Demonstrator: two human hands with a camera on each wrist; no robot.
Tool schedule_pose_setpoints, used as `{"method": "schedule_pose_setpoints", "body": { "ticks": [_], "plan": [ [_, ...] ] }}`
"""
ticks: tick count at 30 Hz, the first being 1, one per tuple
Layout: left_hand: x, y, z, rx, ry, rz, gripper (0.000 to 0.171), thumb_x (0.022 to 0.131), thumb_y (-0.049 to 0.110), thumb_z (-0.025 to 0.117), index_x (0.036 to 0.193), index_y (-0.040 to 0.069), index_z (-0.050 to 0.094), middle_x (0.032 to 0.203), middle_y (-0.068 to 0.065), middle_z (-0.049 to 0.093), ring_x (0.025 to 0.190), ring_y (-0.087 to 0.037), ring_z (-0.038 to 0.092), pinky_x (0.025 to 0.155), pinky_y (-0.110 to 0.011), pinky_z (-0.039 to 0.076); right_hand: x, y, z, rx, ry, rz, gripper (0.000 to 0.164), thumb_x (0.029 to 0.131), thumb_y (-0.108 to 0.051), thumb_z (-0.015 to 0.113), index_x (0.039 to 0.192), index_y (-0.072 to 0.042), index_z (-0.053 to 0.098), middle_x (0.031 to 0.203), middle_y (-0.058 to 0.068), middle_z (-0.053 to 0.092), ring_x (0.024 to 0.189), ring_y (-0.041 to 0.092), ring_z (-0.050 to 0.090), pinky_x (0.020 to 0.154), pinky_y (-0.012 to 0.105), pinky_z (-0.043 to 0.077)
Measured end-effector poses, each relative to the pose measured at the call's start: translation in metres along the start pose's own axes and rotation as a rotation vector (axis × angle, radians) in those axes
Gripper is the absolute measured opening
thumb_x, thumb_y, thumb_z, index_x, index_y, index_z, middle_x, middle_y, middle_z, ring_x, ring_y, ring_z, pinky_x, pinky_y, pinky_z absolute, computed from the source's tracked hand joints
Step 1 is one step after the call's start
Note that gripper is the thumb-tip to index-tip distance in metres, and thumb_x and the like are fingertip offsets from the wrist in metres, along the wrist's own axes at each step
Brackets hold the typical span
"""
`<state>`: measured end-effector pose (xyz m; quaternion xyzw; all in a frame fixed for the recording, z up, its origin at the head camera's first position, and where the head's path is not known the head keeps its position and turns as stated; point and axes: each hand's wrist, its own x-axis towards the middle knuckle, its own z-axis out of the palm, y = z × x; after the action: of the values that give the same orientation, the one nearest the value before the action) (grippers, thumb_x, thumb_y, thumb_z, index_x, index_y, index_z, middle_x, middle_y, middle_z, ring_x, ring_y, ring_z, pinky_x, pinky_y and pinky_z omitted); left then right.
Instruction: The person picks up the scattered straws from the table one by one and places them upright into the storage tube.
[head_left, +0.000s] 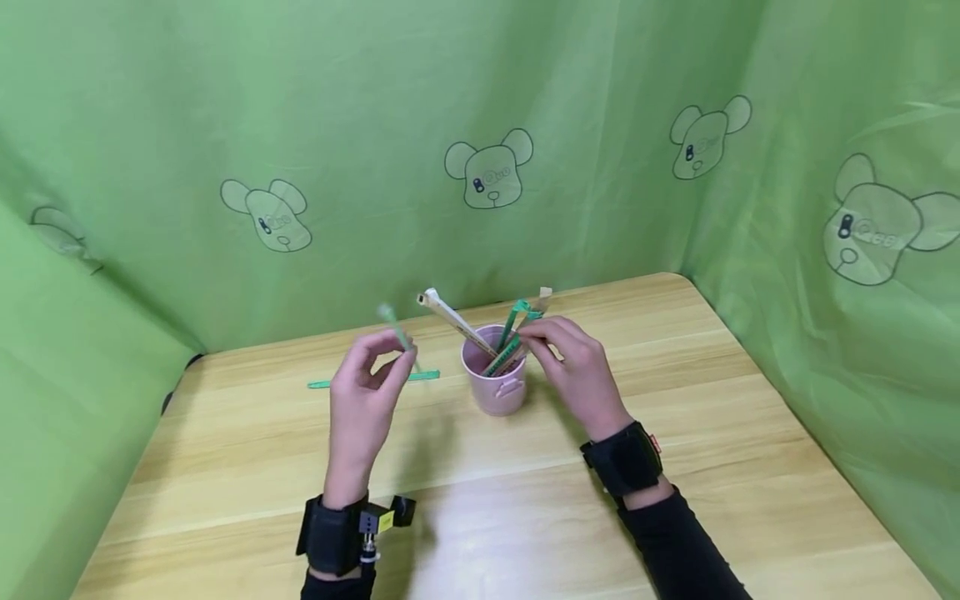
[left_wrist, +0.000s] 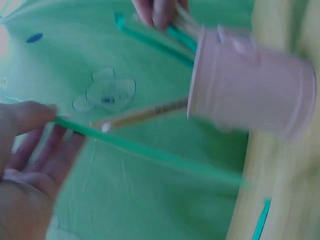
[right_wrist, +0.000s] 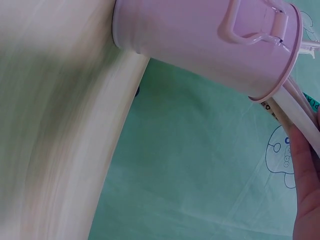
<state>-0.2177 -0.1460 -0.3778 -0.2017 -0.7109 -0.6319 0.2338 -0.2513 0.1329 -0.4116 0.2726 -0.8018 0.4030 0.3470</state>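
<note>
My left hand pinches a thin green wrapped straw between thumb and fingers, raised to the left of a small pink bucket. The straw slants, one end up past the fingertips and the other down toward the table. Several wrapped straws lean in the bucket, among them green ones and a pale paper-wrapped straw tilted to the left. At the bucket's right rim my right hand pinches straws that stand in it. A whitish straw runs from the rim to these fingers in the right wrist view.
Another green straw lies flat on the wooden table, behind my left hand. Green cloth printed with bear heads hangs around the back and sides of the table. The bucket stands near the back edge and has a small wire handle.
</note>
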Motion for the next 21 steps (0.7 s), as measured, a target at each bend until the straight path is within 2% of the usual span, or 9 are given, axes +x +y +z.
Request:
{"method": "schedule_pose_setpoints", "body": {
  "ticks": [4,7,10,13,15,21],
  "plan": [
    [0.0,0.012,0.01,-0.201,0.069,0.132,0.021,0.093,-0.02,0.069,0.113,-0.016,0.061,0.114,-0.02,0.064,0.109,-0.032,0.068,0.097,-0.043,0.059,0.0,0.0,-0.001,0.002,-0.003,0.003,0.023,0.091,0.008,0.078,0.11,-0.004,0.076,0.11,0.005,0.075,0.105,0.023,0.072,0.098,0.026,0.056],
    [0.0,0.019,0.013,-0.298,0.103,0.212,0.022,0.091,-0.025,0.066,0.111,-0.021,0.058,0.113,-0.022,0.064,0.108,-0.035,0.069,0.099,-0.047,0.058,0.0,-0.001,-0.001,0.01,-0.009,0.005,0.022,0.091,0.007,0.079,0.11,-0.004,0.076,0.109,0.005,0.075,0.104,0.022,0.072,0.097,0.026,0.057],
    [0.0,0.022,0.015,-0.353,0.12,0.244,0.023,0.09,-0.027,0.065,0.111,-0.022,0.057,0.112,-0.023,0.064,0.106,-0.036,0.07,0.098,-0.049,0.058,0.001,-0.002,-0.001,0.011,-0.012,0.008,0.021,0.092,0.006,0.079,0.109,-0.004,0.076,0.108,0.004,0.075,0.103,0.021,0.072,0.096,0.026,0.057],
    [-0.001,0.02,0.017,-0.383,0.099,0.223,0.025,0.09,-0.027,0.065,0.113,-0.021,0.057,0.111,-0.022,0.066,0.106,-0.036,0.07,0.098,-0.049,0.058,0.001,-0.003,-0.001,0.009,-0.01,0.008,0.021,0.091,0.007,0.079,0.109,-0.004,0.076,0.108,0.004,0.075,0.102,0.021,0.073,0.095,0.027,0.058],
    [-0.002,0.016,0.02,-0.369,0.072,0.188,0.026,0.091,-0.026,0.065,0.115,-0.021,0.057,0.113,-0.022,0.067,0.108,-0.034,0.07,0.097,-0.047,0.059,0.002,-0.003,0.0,0.008,-0.008,0.009,0.022,0.091,0.008,0.079,0.109,-0.004,0.076,0.108,0.004,0.075,0.102,0.022,0.073,0.095,0.027,0.058],
    [-0.005,-0.008,0.036,-0.161,0.002,0.002,0.022,0.096,-0.011,0.072,0.117,-0.008,0.066,0.116,-0.016,0.071,0.111,-0.028,0.07,0.096,-0.04,0.06,0.001,-0.004,0.001,0.027,-0.021,0.021,0.019,0.093,0.006,0.078,0.109,-0.003,0.076,0.109,0.004,0.075,0.103,0.021,0.072,0.095,0.027,0.058]
  ]
}}
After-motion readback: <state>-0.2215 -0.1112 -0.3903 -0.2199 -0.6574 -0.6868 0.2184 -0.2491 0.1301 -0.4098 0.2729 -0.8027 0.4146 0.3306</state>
